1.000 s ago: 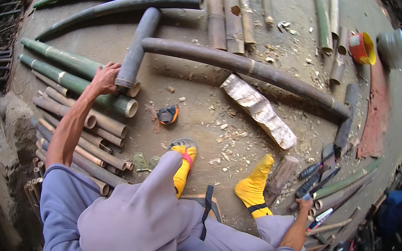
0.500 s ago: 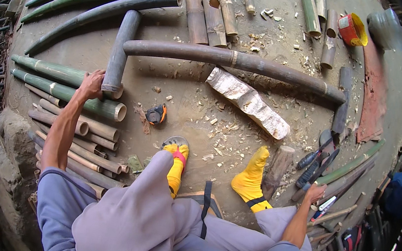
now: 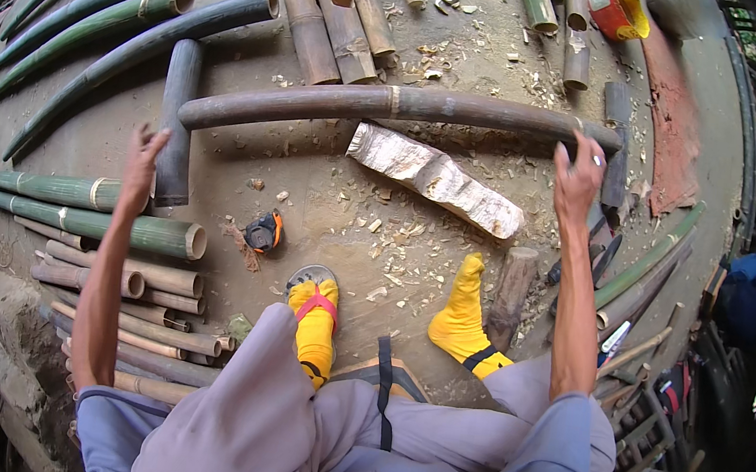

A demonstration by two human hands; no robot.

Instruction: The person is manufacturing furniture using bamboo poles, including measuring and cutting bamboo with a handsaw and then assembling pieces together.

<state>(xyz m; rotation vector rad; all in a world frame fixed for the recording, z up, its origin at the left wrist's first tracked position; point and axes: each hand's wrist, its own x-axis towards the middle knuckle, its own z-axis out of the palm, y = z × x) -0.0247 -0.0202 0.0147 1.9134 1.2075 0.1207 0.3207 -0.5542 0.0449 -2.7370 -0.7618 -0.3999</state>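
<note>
Reaching open left hand (image 3: pixel 142 163) beside short dark bamboo (image 3: pixel 178 120).

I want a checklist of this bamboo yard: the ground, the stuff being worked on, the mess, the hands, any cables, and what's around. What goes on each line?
Surface: dirt ground, dusty and bare in patches.
Job's things: long dark bamboo pole lying crosswise; short dark bamboo piece standing lengthwise beside its left end.
Clutter: wood shavings, pale sheath of bark, small orange and black tool, wooden block, stacked thin canes.
Hands: left hand open, next to the short piece; right hand open, over the pole's right end. Neither grips anything.
Cables: nothing seen.
Surroundings: green bamboo poles on the left, red and yellow container far off.
</note>
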